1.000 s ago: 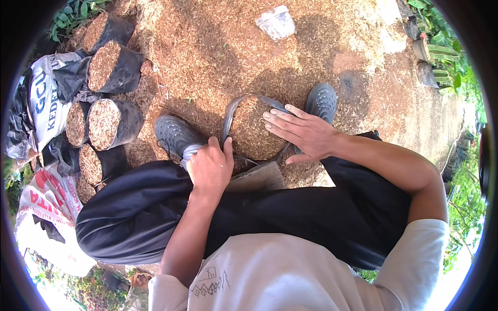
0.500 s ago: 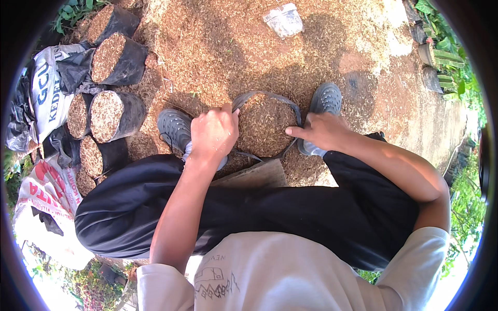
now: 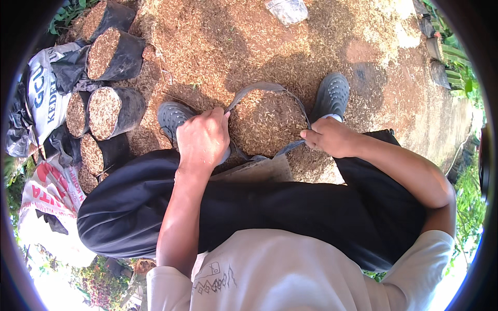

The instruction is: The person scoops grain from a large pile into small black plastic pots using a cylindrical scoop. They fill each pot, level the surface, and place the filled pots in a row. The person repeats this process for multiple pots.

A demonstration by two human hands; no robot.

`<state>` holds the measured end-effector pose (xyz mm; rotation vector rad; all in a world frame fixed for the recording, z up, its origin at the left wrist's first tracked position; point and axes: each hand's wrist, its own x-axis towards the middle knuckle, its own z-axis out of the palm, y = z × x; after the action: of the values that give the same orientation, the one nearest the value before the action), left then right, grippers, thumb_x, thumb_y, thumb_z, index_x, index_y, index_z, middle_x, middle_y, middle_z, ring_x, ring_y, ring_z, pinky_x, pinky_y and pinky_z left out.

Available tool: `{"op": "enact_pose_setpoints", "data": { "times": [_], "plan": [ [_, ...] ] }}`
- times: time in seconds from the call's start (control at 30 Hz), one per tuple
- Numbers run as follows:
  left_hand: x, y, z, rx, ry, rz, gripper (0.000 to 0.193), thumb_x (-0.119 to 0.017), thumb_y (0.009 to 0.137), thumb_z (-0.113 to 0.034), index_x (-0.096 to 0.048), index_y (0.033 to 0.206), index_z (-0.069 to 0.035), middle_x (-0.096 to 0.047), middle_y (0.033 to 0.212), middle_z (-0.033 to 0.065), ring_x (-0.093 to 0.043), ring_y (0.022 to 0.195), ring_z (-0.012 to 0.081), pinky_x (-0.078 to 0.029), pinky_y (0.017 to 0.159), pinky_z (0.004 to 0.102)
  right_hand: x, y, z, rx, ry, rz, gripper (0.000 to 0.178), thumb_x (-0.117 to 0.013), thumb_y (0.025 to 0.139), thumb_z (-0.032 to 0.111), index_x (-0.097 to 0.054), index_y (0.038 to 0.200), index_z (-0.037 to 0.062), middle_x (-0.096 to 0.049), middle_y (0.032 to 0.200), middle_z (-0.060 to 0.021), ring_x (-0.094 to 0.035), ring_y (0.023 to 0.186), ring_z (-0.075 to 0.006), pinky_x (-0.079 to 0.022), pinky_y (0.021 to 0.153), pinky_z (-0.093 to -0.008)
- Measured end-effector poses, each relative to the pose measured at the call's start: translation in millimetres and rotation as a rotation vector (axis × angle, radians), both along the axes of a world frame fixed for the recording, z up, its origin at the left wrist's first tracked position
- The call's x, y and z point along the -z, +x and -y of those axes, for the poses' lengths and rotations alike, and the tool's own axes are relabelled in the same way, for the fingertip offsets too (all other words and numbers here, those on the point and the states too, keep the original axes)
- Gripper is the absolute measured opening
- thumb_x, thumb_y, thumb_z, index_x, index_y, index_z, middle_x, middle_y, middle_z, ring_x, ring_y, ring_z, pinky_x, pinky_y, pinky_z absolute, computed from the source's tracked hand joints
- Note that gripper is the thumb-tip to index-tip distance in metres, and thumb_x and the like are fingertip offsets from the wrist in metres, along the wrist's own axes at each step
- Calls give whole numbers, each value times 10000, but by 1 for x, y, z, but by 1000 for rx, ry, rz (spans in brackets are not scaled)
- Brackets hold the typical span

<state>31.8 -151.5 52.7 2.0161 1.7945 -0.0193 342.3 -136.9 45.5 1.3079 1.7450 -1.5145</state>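
Between my feet stands a black plastic planting bag (image 3: 263,87), its round mouth pulled wide. A brown soil and husk mix (image 3: 265,120) fills the part of it that shows. My left hand (image 3: 203,136) is closed on the left side of the rim, knuckles up. On the right, my right hand (image 3: 332,137) pinches the rim between thumb and fingers. The plastic stretches between both hands, its near edge sagging lower. How deep the bag is cannot be seen from above.
Several filled black planting bags (image 3: 111,54) lie at the left, beside white printed sacks (image 3: 47,96). My grey shoes (image 3: 332,94) flank the bag. A clear plastic packet (image 3: 288,11) rests on the husk-strewn ground ahead. Green plants (image 3: 456,49) grow along the right edge.
My right hand has closed on the rim, having had its thumb extended before. Both hands have drawn slightly apart, widening the bag's mouth. The view has shifted a little.
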Motion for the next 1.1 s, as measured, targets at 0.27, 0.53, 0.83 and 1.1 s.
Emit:
{"op": "enact_pose_setpoints", "data": {
  "times": [0.27, 0.53, 0.83, 1.1],
  "plan": [
    [5, 6, 6, 44, 64, -13, 244, -684, 982, -215, -647, 782, -81, -719, 736, 135, -741, 680, 342, -586, 634, 464, 4, 10, -12, -53, 116, -46, 536, -466, 1129, 324, -723, 798, -10, -698, 753, -239, -730, 817, -438, -560, 827, -539],
    [16, 12, 13, 72, 151, 14, 234, -707, 966, -206, -646, 768, -99, -704, 694, 126, -731, 634, 333, -583, 610, 456, 3, 24, -16, -127, 238, -32, 412, -498, 1098, 255, -720, 870, -5, -687, 807, -245, -709, 836, -466, -535, 832, -571],
    [20, 15, 14, 59, 93, -45, 215, -675, 962, -198, -657, 778, -90, -727, 708, 124, -735, 655, 333, -563, 674, 460, 12, 24, -18, -188, 243, -38, 332, -535, 1048, 222, -722, 934, -27, -711, 918, -233, -681, 949, -473, -527, 895, -562],
    [19, 20, 13, -74, -8, 78, 272, -691, 948, -274, -599, 1027, -31, -755, 898, 240, -749, 794, 456, -609, 726, 541, -2, 19, -26, -201, 142, 156, 659, -478, 1116, 480, -749, 894, -78, -727, 913, -272, -703, 1013, -465, -538, 907, -598]
  ]
}}
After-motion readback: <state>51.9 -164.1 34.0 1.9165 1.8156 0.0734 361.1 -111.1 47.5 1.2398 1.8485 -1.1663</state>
